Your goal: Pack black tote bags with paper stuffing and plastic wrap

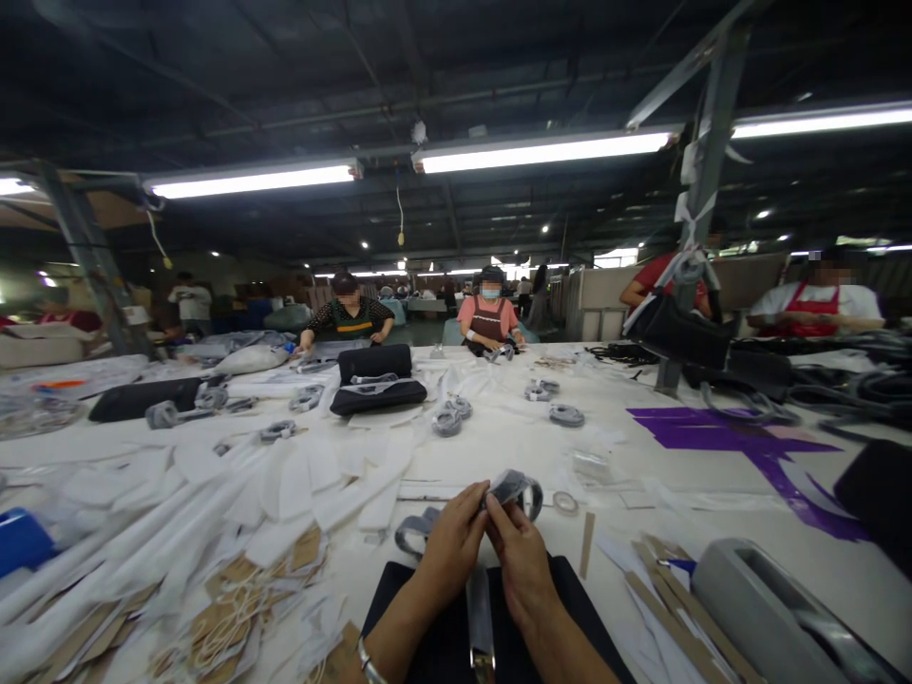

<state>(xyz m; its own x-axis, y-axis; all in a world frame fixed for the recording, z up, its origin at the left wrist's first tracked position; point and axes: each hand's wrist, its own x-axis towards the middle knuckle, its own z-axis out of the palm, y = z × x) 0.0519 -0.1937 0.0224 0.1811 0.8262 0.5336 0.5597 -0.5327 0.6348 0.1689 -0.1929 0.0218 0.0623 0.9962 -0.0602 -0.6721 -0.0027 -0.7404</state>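
Note:
In the head view, a black bag lies at the table's near edge under my forearms. A grey strap, covered with a thin wrap, is pinched between the fingertips of my left hand and my right hand, just above the table. Part of the strap curls in a loop to the right of my fingers. Another grey strap loop sits left of my left hand. Between my wrists, a grey strip with a metal fitting runs down over the bag. My fingertips partly hide the grip.
White wrapping sheets and brown tags with strings cover the left side. A grey tape dispenser stands at right, near purple sheets. Coiled straps and black bags lie farther back. Several people work across the table.

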